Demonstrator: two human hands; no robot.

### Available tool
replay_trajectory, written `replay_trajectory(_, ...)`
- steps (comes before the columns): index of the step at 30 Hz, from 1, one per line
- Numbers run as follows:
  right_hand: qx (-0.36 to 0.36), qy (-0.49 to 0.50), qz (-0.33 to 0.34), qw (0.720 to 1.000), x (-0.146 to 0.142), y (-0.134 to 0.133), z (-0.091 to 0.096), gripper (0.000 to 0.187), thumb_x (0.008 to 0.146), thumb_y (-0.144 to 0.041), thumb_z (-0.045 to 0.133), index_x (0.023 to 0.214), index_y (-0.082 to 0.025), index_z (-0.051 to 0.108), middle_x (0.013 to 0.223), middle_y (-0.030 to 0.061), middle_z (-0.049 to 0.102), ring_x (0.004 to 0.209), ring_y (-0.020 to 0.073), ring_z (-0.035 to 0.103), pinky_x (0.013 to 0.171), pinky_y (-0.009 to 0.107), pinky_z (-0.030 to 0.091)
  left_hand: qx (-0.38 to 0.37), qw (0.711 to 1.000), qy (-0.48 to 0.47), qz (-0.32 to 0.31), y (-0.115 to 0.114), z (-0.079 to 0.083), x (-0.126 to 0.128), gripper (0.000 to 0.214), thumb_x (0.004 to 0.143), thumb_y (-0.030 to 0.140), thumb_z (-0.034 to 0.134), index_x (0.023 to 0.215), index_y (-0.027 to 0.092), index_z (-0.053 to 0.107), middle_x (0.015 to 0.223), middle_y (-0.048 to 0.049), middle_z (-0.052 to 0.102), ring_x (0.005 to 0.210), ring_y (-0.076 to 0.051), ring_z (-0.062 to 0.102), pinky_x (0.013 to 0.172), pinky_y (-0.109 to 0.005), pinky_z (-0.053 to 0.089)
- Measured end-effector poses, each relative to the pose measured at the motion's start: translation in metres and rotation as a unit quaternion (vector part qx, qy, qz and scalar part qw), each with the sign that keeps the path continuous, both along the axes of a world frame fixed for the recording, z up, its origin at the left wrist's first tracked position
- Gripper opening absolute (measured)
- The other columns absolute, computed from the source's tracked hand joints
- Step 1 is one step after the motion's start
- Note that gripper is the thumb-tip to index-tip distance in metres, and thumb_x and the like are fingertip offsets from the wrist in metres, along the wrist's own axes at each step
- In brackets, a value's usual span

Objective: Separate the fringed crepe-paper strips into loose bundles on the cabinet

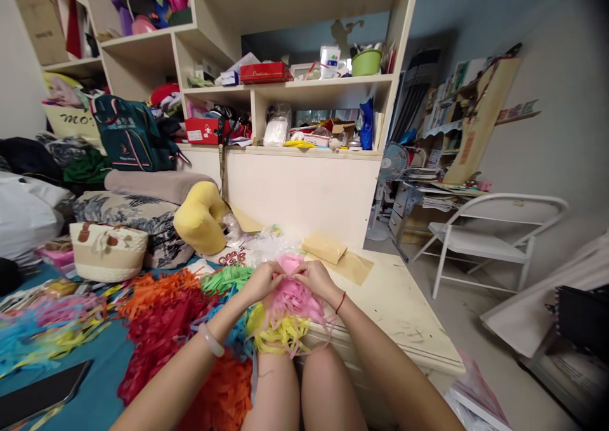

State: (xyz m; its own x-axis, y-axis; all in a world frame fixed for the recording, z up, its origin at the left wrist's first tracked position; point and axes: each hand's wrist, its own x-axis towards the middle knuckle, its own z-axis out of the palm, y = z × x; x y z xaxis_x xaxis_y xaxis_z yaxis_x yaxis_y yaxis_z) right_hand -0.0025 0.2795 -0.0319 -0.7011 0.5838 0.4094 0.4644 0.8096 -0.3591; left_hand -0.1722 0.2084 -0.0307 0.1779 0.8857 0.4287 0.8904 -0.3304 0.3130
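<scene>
Yellow strips [277, 333] are draped at the knees [278, 380], with red strips [164, 326] heaped to the left. Just above the yellow, a pink strip bundle [299, 301] is pinched at its upper part by the left hand [265, 280] and right hand [318, 278], held near each other. Beyond, brown paper [354, 267] is backed by shelves [304, 180].

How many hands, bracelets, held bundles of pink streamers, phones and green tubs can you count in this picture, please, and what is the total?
Left hand and right hand: 2
Pale bracelet and red bracelet: 2
Held pink streamer bundle: 1
Phone: 1
Green tub: 1
Total: 7
</scene>
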Motion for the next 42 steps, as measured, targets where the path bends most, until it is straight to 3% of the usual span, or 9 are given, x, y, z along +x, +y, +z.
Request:
replay_trajectory(9,0.008,0.012,0.007,1.0,0.001,-0.001,0.005,0.023,0.091,-0.032,0.059,0.106,-0.014,0.061,0.104,0.006,0.064,0.091,0.019,0.063,0.081,0.04,0.053,0.004,0.998,0.005,0.058,0.004,-0.005,0.0,0.023,0.092,0.03,0.055,0.107,0.015,0.06,0.107,-0.0072,0.063,0.09,-0.019,0.062,0.079,-0.039,0.053)
replay_trajectory(13,0.005,0.006,0.021,1.0,0.004,0.002,0.004,0.019,0.092,-0.031,0.057,0.099,-0.014,0.063,0.1,0.0049,0.066,0.087,0.0171,0.064,0.079,0.037,0.053,0.01,0.998,0.016,0.067,0.006,-0.009,0.002,0.021,0.091,0.03,0.056,0.104,0.014,0.061,0.104,-0.0066,0.063,0.091,-0.019,0.062,0.08,-0.04,0.052)
replay_trajectory(21,0.029,0.007,-0.005,1.0,-0.003,-0.002,0.005,0.018,0.093,-0.03,0.055,0.095,-0.014,0.064,0.095,0.0038,0.066,0.083,0.0157,0.064,0.077,0.035,0.053,-0.007,0.997,0.024,0.066,0.007,-0.007,0.002,0.02,0.092,0.03,0.056,0.101,0.014,0.062,0.099,-0.0055,0.065,0.085,-0.017,0.063,0.077,-0.037,0.054)
replay_trajectory(26,0.055,0.015,-0.026,0.998,-0.01,-0.008,0.011,0.019,0.093,-0.029,0.056,0.104,-0.015,0.062,0.11,0.0066,0.063,0.099,0.0204,0.06,0.087,0.042,0.05,0.01,0.993,0.011,0.115,0.01,-0.003,0.005,0.022,0.091,0.031,0.056,0.105,0.013,0.061,0.102,-0.0062,0.064,0.087,-0.018,0.063,0.077,-0.038,0.053)
replay_trajectory(30,0.034,0.006,-0.065,0.997,-0.024,0.0,0.014,0.022,0.093,-0.03,0.055,0.11,-0.016,0.06,0.112,0.0071,0.062,0.097,0.0199,0.061,0.084,0.041,0.052,0.037,0.988,-0.01,0.152,0.012,0.001,0.014,0.022,0.092,0.031,0.055,0.104,0.014,0.061,0.102,-0.006,0.064,0.087,-0.018,0.063,0.078,-0.038,0.053)
replay_trajectory(36,-0.016,0.036,-0.149,0.988,-0.042,0.011,0.034,0.022,0.092,-0.03,0.056,0.107,-0.015,0.06,0.106,0.0061,0.063,0.089,0.018,0.063,0.078,0.037,0.054,0.072,0.966,-0.067,0.239,0.012,0.0,0.019,0.03,0.091,0.032,0.055,0.116,0.015,0.054,0.114,-0.009,0.058,0.1,-0.023,0.059,0.084,-0.043,0.05)
replay_trajectory(42,-0.027,0.15,-0.197,0.968,-0.039,0.023,0.061,0.021,0.093,-0.03,0.056,0.106,-0.015,0.061,0.105,0.0058,0.064,0.087,0.0174,0.063,0.076,0.035,0.054,0.018,0.961,-0.12,0.25,0.019,-0.015,0.011,0.03,0.092,0.03,0.055,0.117,0.015,0.054,0.107,-0.0073,0.062,0.089,-0.02,0.063,0.079,-0.04,0.053)
